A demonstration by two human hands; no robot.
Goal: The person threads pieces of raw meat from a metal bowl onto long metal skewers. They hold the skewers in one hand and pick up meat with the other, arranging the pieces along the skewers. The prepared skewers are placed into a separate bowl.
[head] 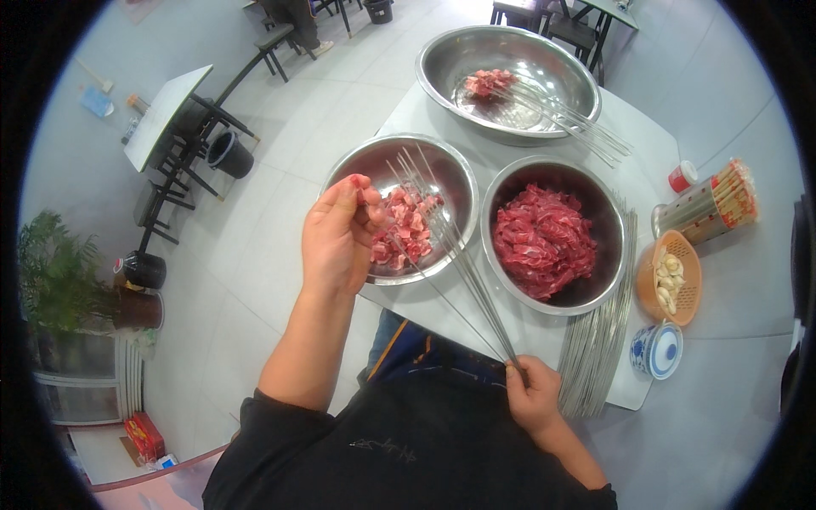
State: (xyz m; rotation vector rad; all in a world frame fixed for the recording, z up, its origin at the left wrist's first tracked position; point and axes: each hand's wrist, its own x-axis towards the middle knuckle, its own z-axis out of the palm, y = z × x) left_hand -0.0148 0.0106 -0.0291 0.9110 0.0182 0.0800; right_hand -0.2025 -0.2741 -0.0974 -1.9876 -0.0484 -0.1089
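My left hand (347, 220) is raised over the left steel bowl (468, 185), its fingers pinching a small piece of raw meat (360, 183). In that bowl lie light and red meat chunks (405, 226). My right hand (532, 386) grips a bundle of thin metal skewers (468, 271) by their lower ends; one skewer slants apart towards the left hand. Sliced red meat (542, 239) fills the right steel bowl (554, 307). At the back, a wide steel basin (440, 102) holds skewers loaded with meat (489, 83).
Many loose metal skewers (590, 363) lie right of the meat bowl. Beyond them stand an orange basket (692, 299) of garlic cloves, a lidded blue-and-white jar (656, 350), a tilted metal holder (692, 210) of wrapped chopsticks and a small red tub (682, 176). A person (296, 25) is at the far back.
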